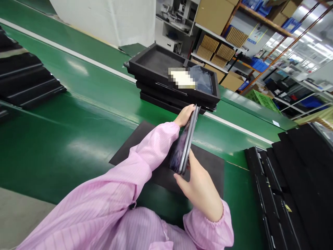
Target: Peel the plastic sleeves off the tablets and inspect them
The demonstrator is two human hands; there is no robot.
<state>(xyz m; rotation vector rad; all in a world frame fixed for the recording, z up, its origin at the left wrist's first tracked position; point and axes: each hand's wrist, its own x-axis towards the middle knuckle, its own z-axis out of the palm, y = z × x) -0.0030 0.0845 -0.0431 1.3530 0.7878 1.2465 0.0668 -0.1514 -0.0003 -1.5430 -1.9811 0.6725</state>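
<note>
Both my hands hold a thin dark slab [185, 142], a tablet-like device seen nearly edge-on, over a black mat [210, 166] on the green conveyor belt. My left hand [184, 115] grips its far end. My right hand [199, 185] grips its near end, fingers wrapped under the edge. Both arms wear pink striped sleeves. Beyond the device stands a stack of black trays [156, 62]; the top tray holds a dark bagged item [201, 79] with a pale label.
More black trays lie at the left edge [26, 83] and in a pile at the right [291, 180]. Behind the belt [78, 104] are shelves with cardboard boxes [215, 14], blue bins and a green crate [262, 99].
</note>
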